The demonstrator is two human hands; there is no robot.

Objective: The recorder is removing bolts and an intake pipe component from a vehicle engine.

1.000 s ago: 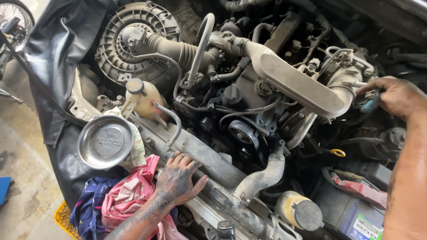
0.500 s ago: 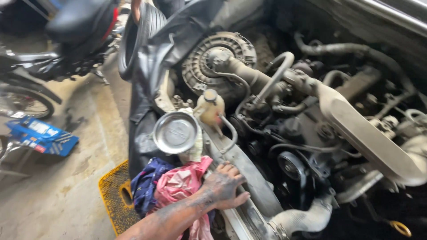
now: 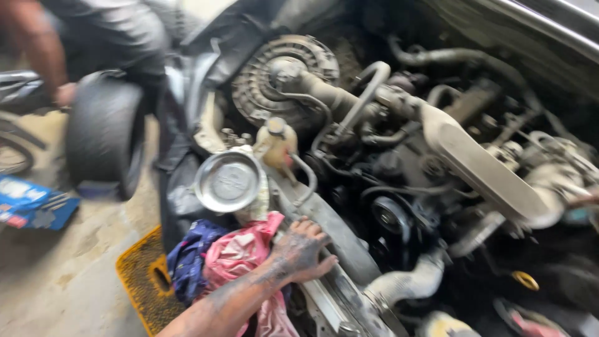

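Note:
I look down into an open engine bay. My left hand (image 3: 299, 249), grimy and with fingers spread, rests flat on the metal front crossmember (image 3: 337, 240), touching a pink rag (image 3: 240, 256) that lies over a dark blue cloth (image 3: 187, 262). It holds nothing. Just above it a round shiny metal dish (image 3: 228, 181) sits on the bay's edge beside a pale plastic reservoir (image 3: 277, 146). Only a blurred sliver of my right hand (image 3: 583, 200) shows at the right edge, near the end of the grey intake pipe (image 3: 486, 168); its grip is hidden.
A round ribbed air-filter housing (image 3: 281, 75) sits at the back with hoses around it. Another person's arm (image 3: 37, 50) reaches by a black tyre (image 3: 103, 137) at left. A blue packet (image 3: 31, 203) and a yellow perforated mat (image 3: 143, 281) lie on the concrete floor.
My view has swung left and back right; the engine now fills the frame again. My left hand stays on the crossmember. My right hand has slid almost out of view.

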